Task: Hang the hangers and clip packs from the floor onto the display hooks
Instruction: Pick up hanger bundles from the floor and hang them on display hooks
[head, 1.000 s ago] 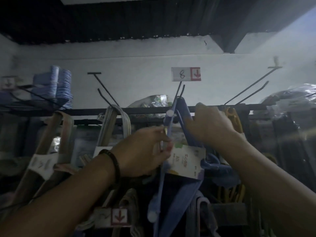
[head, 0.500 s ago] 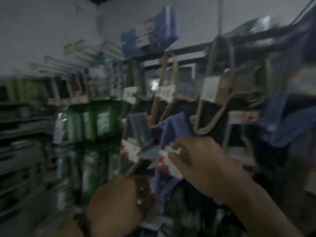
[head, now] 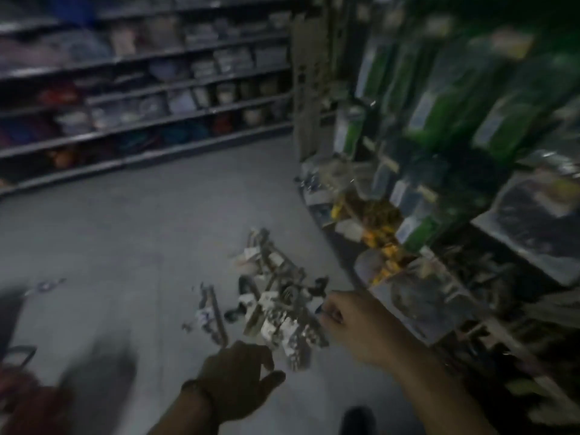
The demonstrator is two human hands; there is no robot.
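Head view: the pile (head: 276, 309) of hangers and clip packs lies on the floor (head: 125, 246), none of it lifted. The picture is dark and blurred, so I cannot separate single pieces in the pile.

The left hand (head: 235, 378) hovers just in front of the pile. Its fingers are spread and relaxed, and it grasps nothing. The right hand (head: 351, 331) is at the right edge of the pile with its fingers curled. Whether it already pinches a piece, I cannot tell.

To the right of the pile stands the display (head: 408, 293), with green packs (head: 439, 98) hanging higher up. Far behind the pile, across the floor, runs a wall of shelves (head: 141, 89).

I judge the pieces to be light. The hangers are probably stiff, and they may catch on each other when one is pulled. The packs look like thin card with plastic, which bends easily. It seems best to hold a hanger by its hook and a pack by its top card, then lift it slowly out of the pile.
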